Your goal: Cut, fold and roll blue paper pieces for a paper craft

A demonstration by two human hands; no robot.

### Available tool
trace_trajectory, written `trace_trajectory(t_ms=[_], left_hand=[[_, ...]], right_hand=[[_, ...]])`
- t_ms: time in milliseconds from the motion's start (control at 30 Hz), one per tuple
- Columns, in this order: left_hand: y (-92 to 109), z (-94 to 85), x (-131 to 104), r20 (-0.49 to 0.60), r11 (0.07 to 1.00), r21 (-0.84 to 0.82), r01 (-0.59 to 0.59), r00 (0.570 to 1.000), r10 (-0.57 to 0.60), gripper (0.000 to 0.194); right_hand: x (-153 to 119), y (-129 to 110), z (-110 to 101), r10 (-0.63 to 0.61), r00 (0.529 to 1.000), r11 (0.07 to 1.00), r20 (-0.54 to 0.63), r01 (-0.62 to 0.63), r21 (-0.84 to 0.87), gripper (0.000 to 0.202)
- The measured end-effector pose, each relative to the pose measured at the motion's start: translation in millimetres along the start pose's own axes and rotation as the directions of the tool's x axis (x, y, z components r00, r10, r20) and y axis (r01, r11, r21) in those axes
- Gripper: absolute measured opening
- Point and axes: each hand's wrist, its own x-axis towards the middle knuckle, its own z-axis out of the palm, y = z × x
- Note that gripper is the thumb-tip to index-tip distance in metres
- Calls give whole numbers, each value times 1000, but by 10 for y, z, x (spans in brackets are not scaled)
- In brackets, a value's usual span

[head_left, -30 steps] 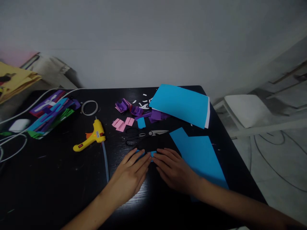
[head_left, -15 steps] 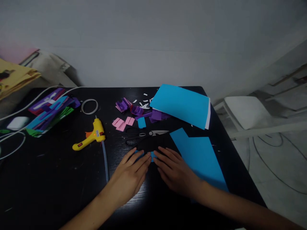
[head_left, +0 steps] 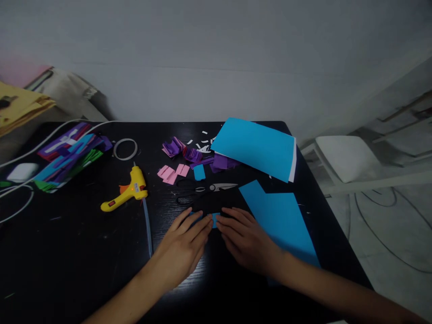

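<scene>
Fingers stretched forward, my left hand lies nearly flat over small blue paper pieces on the black table. A blue piece of paper shows between its fingertips and those of my right hand. The right hand is also flat, its fingertips touching the right side of that piece. More blue shows among the left fingers, and most of it is hidden. Just beyond the hands lie scissors with black handles, blades partly apart. A large cut sheet of blue paper extends under the right forearm.
A yellow glue gun with a glue stick lies left, near a tape roll. Behind are pink folded papers, purple folded papers, white scraps and a blue paper stack. A white stool stands right.
Both hands stay almost in place over the small blue paper. The right fingertips have shifted very slightly, and the view has moved a little.
</scene>
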Motion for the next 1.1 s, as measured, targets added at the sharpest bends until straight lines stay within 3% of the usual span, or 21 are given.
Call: trace_trajectory(t_ms=[233, 833, 1100], left_hand=[[11, 0, 4, -3, 1000, 12, 12, 1000, -12, 36], [-1, -36, 44, -15, 997, -72, 14, 1000, -15, 40], [-23, -40, 29, -8, 993, -110, 31, 999, -32, 39]], right_hand=[[145, -10, 41, -20, 1000, 1000, -21, 21, 7, 22], [165, 39, 105, 7, 989, 996, -147, 6, 91, 18], [205, 53, 93, 23, 991, 994, -132, -8, 107, 13]])
